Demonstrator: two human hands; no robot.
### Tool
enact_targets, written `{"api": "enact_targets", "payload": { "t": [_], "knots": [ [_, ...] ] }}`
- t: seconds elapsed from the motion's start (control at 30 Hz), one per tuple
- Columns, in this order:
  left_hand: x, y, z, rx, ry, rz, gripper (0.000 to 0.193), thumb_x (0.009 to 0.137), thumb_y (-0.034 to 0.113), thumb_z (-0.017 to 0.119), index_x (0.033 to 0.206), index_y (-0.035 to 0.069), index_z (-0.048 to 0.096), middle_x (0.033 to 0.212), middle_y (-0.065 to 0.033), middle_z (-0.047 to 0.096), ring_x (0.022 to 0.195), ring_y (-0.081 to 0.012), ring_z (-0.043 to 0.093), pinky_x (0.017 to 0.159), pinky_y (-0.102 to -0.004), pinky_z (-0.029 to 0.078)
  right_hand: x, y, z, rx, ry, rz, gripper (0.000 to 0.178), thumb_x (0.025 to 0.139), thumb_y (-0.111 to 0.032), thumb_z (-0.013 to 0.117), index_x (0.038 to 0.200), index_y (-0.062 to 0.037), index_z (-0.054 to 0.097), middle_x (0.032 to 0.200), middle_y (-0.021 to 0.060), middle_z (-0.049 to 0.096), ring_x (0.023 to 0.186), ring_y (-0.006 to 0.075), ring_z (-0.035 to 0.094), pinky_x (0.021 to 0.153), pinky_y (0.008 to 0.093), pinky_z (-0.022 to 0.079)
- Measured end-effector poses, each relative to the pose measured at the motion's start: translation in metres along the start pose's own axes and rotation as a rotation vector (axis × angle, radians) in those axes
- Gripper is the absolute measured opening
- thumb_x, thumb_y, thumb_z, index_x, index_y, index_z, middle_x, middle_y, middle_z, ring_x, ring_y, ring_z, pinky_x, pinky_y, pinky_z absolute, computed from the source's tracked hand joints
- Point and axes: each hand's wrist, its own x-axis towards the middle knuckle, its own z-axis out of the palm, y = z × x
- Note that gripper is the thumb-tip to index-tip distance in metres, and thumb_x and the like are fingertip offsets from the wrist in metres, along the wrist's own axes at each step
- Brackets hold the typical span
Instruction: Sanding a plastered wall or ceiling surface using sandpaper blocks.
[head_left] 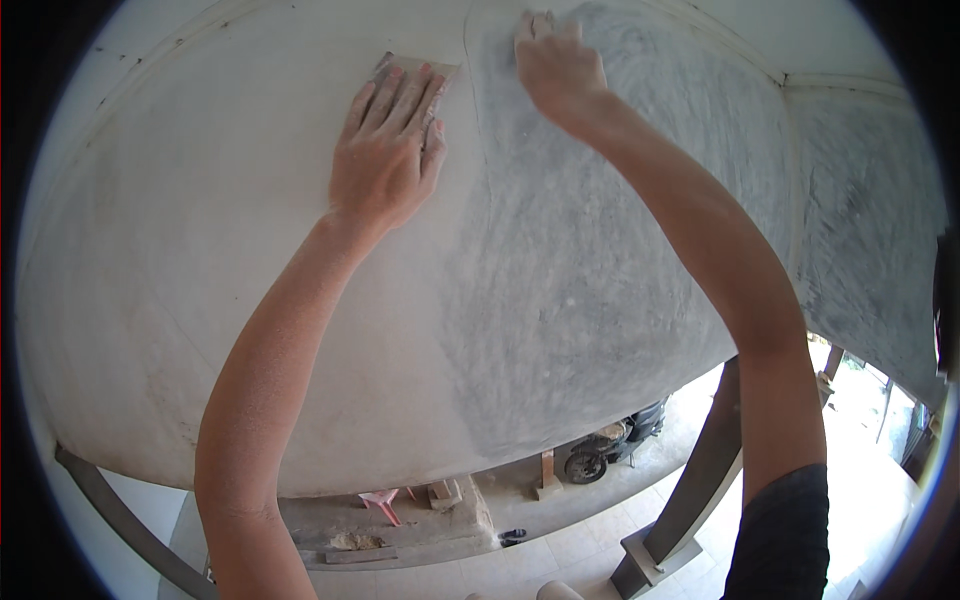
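My left hand [385, 160], dusty with fingers laid nearly flat, presses a thin brownish-grey sheet of sandpaper [450, 72] against the pale plastered surface [250, 170]. Corners of the sheet show past the fingertips and beside the index finger. Higher and to the right, my right hand [560, 65] is raised to the darker grey, streaked part of the surface [590, 270]. Its fingers are curled, and their inner side is hidden, so I cannot make out whether anything lies under them. A thin crack line [480, 130] runs down between the two hands.
A raised trim [735, 50] edges the surface at the upper right. Below stand a dark post [700, 470], a parked motorbike [610, 445] and a red plastic chair [383, 503]. Dark footwear [512, 537] lies on the floor near pale tiles [560, 550].
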Motion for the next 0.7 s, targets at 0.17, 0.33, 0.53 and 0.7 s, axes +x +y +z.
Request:
{"api": "enact_targets", "payload": {
  "t": [0.17,0.33,0.53,0.7],
  "knots": [
    [0.003,0.006,0.003,-0.042,0.024,-0.005,0.045,0.101,0.023,0.038,0.144,0.009,0.046,0.148,-0.0063,0.047,0.138,-0.0260,0.041,0.118,-0.0416,0.027,0.007,0.015,-0.017,-0.149,-0.077,-0.050,0.057,0.083,-0.008,0.071,0.135,0.0037,0.051,0.144,0.0189,0.046,0.123,0.0324,0.052,0.077,0.0324,0.058],
    [-0.003,-0.001,0.000,-0.018,0.001,0.011,0.046,0.101,0.023,0.038,0.144,0.009,0.045,0.148,-0.0065,0.047,0.138,-0.0264,0.041,0.118,-0.0421,0.027,-0.009,-0.024,-0.033,-0.162,-0.105,-0.073,0.049,0.081,-0.011,0.073,0.127,-0.0010,0.060,0.146,0.0171,0.045,0.123,0.0308,0.052,0.089,0.0325,0.052],
    [0.001,0.004,0.002,-0.005,0.026,0.009,0.046,0.102,0.028,0.037,0.143,0.010,0.047,0.146,-0.0058,0.049,0.138,-0.0250,0.042,0.119,-0.0414,0.026,0.025,-0.007,-0.036,-0.132,-0.165,0.023,0.039,0.084,-0.017,0.070,0.123,-0.0095,0.066,0.144,0.0157,0.049,0.127,0.0298,0.050,0.098,0.0331,0.045],
    [-0.003,-0.007,-0.002,-0.022,-0.013,0.047,0.047,0.102,0.028,0.038,0.143,0.010,0.047,0.147,-0.0055,0.049,0.138,-0.0248,0.042,0.119,-0.0414,0.026,-0.005,-0.033,-0.035,-0.319,-0.013,-0.109,0.032,0.087,-0.017,0.066,0.119,-0.0131,0.069,0.141,0.0122,0.053,0.129,0.0295,0.049,0.100,0.0342,0.044]
  ]
}}
